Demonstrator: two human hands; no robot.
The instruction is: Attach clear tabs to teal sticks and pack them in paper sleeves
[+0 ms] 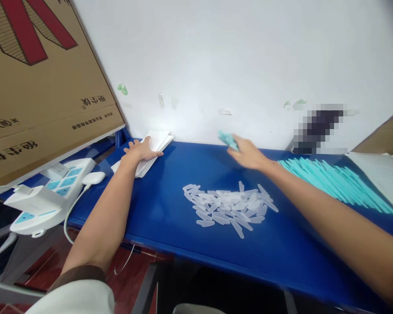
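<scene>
At the back left of the blue table (170, 213), my left hand (140, 151) rests with fingers spread on a stack of flat white paper-like sheets or bags (160, 140). My right hand (250, 153) is closed around a small teal bundle (228, 139), raised near the wall at the back; motion blurs it, and I cannot tell exactly what it is. Between my forearms lies a loose heap of small translucent white plastic pieces (229, 205), each long and narrow with a tapered end. Beyond my right forearm, many thin teal strips (334, 181) lie side by side in a pile.
On the left stands a large cardboard box (52, 87). A white power strip (55, 192) with plugged-in chargers and a white cable (67, 220) sits by the table's left edge. A white wall (209, 65) closes off the back. Whitish sheet material (380, 174) lies far right.
</scene>
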